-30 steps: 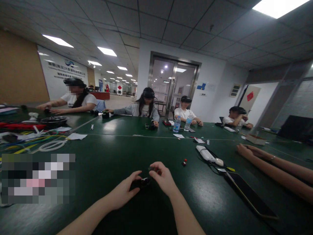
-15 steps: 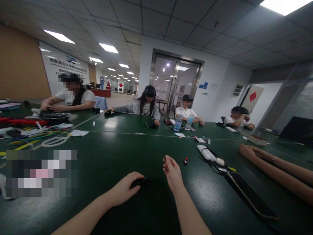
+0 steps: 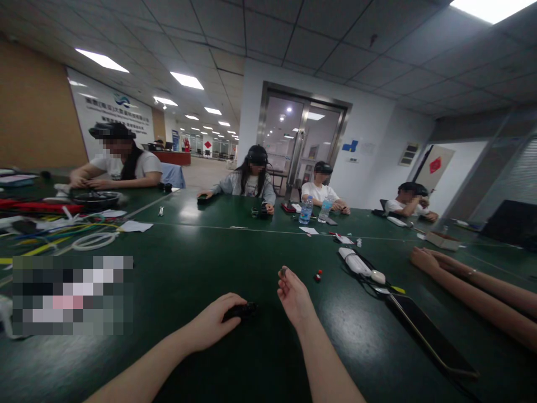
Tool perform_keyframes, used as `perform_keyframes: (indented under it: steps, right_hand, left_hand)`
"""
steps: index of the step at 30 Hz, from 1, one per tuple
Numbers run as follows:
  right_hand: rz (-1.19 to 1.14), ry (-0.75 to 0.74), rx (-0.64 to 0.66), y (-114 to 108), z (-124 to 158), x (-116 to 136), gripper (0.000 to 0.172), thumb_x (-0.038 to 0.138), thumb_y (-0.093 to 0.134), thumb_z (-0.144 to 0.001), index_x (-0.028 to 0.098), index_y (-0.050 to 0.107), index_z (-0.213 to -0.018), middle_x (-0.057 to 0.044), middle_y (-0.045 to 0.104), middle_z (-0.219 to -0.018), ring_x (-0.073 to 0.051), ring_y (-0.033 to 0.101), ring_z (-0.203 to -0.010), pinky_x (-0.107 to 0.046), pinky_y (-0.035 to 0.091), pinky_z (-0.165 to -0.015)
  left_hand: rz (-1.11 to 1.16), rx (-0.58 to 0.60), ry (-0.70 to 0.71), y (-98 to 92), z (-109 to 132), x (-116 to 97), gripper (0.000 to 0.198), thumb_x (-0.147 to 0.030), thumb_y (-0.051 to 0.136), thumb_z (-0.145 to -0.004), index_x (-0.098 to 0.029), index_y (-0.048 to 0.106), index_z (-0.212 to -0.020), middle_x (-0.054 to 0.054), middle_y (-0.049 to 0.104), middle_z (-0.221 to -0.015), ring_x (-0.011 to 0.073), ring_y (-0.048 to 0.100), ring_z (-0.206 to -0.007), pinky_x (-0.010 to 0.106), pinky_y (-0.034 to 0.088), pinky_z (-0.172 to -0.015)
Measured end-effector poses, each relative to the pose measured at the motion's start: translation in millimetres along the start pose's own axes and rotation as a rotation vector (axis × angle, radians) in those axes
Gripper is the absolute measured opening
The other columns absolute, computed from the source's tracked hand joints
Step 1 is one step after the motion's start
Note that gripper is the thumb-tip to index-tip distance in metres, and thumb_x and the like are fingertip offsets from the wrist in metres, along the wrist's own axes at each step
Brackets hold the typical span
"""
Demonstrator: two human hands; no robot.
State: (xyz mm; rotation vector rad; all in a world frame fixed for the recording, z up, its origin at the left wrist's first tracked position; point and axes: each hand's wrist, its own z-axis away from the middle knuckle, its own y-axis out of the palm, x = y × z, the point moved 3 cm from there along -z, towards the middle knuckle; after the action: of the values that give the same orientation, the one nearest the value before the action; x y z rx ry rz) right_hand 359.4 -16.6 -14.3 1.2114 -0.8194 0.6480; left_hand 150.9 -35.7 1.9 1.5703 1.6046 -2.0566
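My left hand (image 3: 222, 322) is wrapped round a small black object (image 3: 248, 310) on the dark green table (image 3: 201, 274). Its far end sticks out past my fingers; what kind of thing it is, I cannot make out. To the right, my right hand (image 3: 293, 296) is raised a little above the table. Thumb and index finger pinch a tiny dark piece (image 3: 283, 271), too small to name, while the other fingers curl in. Just right of that hand lies a small red and black item (image 3: 319, 275), apart from it.
A white power strip (image 3: 354, 261) and a dark phone-like slab (image 3: 428, 333) lie at the right, near another person's forearms (image 3: 474, 280). Cables (image 3: 94, 242) clutter the left. Two water bottles (image 3: 306, 211) stand farther back, where several people sit.
My two hands stay almost in place, still gripping the same things. Across the table, a person's hand with a dark object has shifted to the right.
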Motion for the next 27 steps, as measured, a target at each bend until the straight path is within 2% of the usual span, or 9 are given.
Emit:
perform_keyframes:
  steps: [16,22,24,27]
  right_hand:
    - [0.133,-0.051,-0.020,-5.0,-4.8,-1.6,0.032,0.043,0.062,-0.066,0.023,0.057,-0.090,-0.001,0.061,-0.087,-0.013,0.058,-0.069,-0.024,0.046,-0.053]
    - [0.146,-0.006,-0.106,-17.3,-11.3,-8.4,0.032,0.041,0.065,-0.064,0.023,0.057,-0.090,-0.002,0.059,-0.089,-0.012,0.057,-0.068,-0.024,0.046,-0.053]
    - [0.215,-0.036,-0.128,-20.7,-12.6,-9.0,0.033,0.043,0.063,-0.065,0.023,0.057,-0.091,-0.002,0.059,-0.089,-0.013,0.057,-0.069,-0.025,0.046,-0.053]
    - [0.431,-0.161,-0.127,-15.6,-7.7,-4.6,0.035,0.046,0.059,-0.067,0.023,0.056,-0.094,-0.004,0.059,-0.091,-0.016,0.057,-0.074,-0.028,0.046,-0.057]
  left_hand:
    - [0.006,0.002,-0.002,0.9,-0.2,2.4,0.031,-0.025,0.048,-0.076,-0.025,0.053,-0.107,0.003,0.051,-0.114,0.0162,0.049,-0.101,0.031,0.037,-0.092]
    - [0.006,0.002,0.011,0.6,-0.8,1.5,0.032,-0.025,0.048,-0.076,-0.025,0.053,-0.108,0.002,0.052,-0.112,0.0161,0.049,-0.101,0.031,0.036,-0.092]
    - [0.004,-0.003,-0.003,0.3,-0.7,1.4,0.031,-0.025,0.048,-0.076,-0.025,0.053,-0.107,0.002,0.052,-0.112,0.0162,0.049,-0.101,0.031,0.036,-0.092]
    - [0.012,-0.017,-0.031,0.0,-0.3,3.1,0.034,-0.026,0.050,-0.075,-0.025,0.052,-0.109,0.001,0.052,-0.114,0.0166,0.049,-0.103,0.031,0.035,-0.093]
